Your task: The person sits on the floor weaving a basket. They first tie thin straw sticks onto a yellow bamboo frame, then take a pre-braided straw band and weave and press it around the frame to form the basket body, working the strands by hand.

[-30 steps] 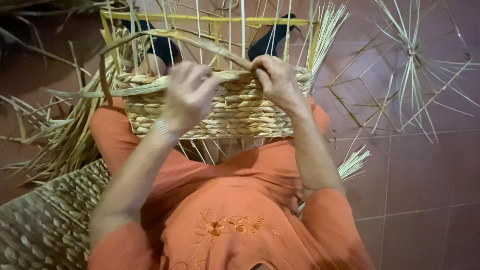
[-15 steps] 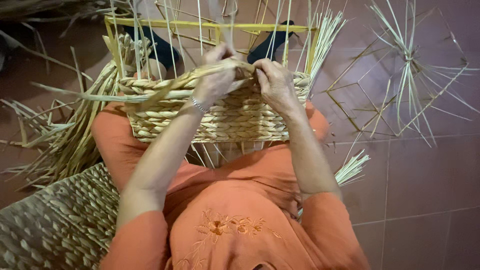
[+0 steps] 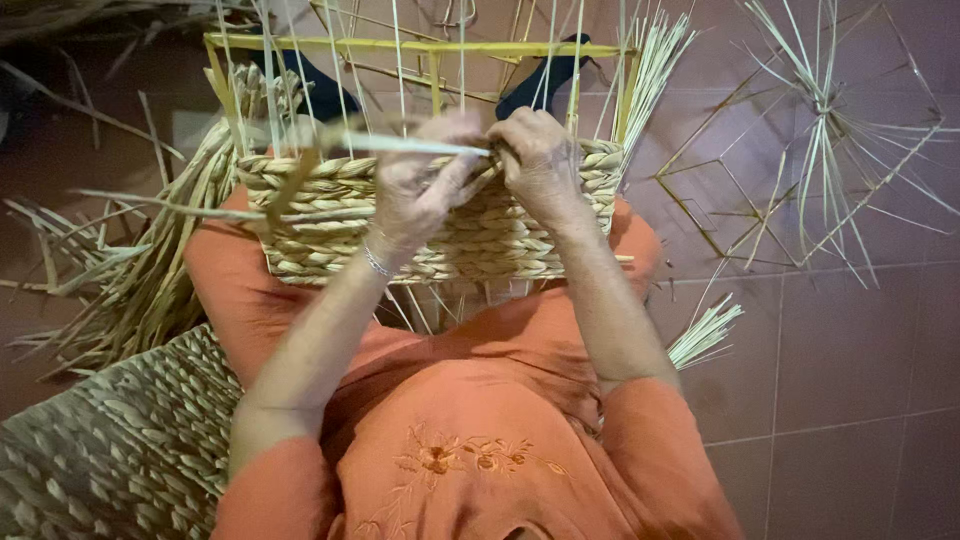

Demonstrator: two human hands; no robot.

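Observation:
A half-woven straw basket [image 3: 480,235] rests on my lap, built around a yellow wire frame [image 3: 420,45] with thin upright stakes. My left hand [image 3: 425,180] grips a pale flat straw strand [image 3: 400,145] that runs off to the left along the top row of weave. My right hand [image 3: 540,160] pinches the same strand's end against the basket's upper edge, just right of the left hand. Both hands touch the rim. I wear orange clothes and a thin bracelet on the left wrist.
A woven straw mat [image 3: 110,450] lies at lower left. Loose straw bundles [image 3: 130,270] spread on the left. A bare wire frame with radiating straws [image 3: 830,150] lies on the brown tiled floor at right. A short straw bunch [image 3: 705,330] sticks out beside my right thigh.
My left hand has moved right along the rim to meet the right hand, drawing the straw strand taut across the top row. The right hand stayed at the rim.

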